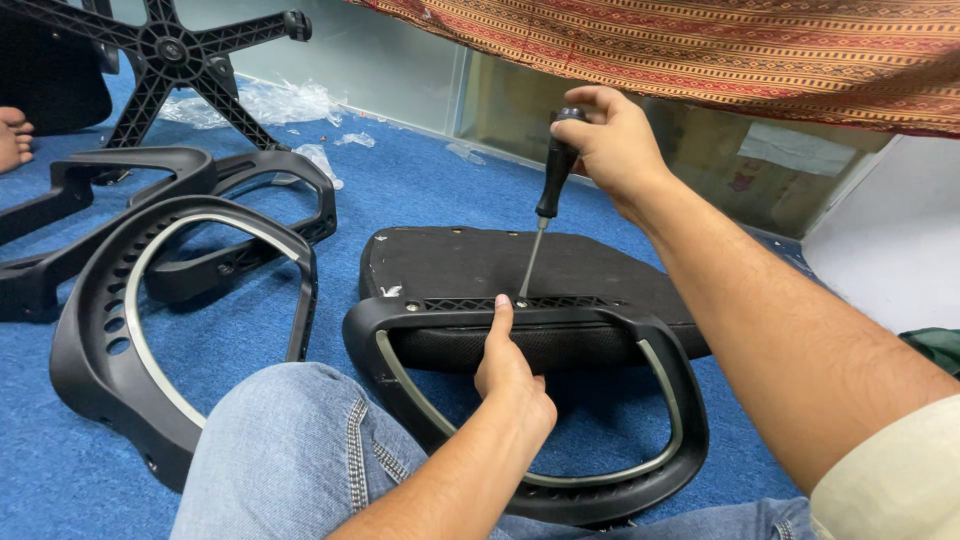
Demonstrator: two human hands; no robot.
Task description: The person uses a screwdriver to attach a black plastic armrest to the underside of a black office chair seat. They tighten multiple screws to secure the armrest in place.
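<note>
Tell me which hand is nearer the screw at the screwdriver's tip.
Left. The left hand presses the armrest just beside the screw; the right hand is up on the screwdriver handle.

matt plastic armrest point(560, 330), seemingly fabric seat point(480, 262).

Star base point(170, 50) cut off by top edge; screw under the screwdriver point(548, 190) tip too small to tell; armrest frame's point(560, 480) lower rim hidden behind jeans

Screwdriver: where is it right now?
Head view, centre: the screwdriver stands nearly upright in the right hand, its tip on the armrest where this meets the seat pad, beside the left hand.
</note>
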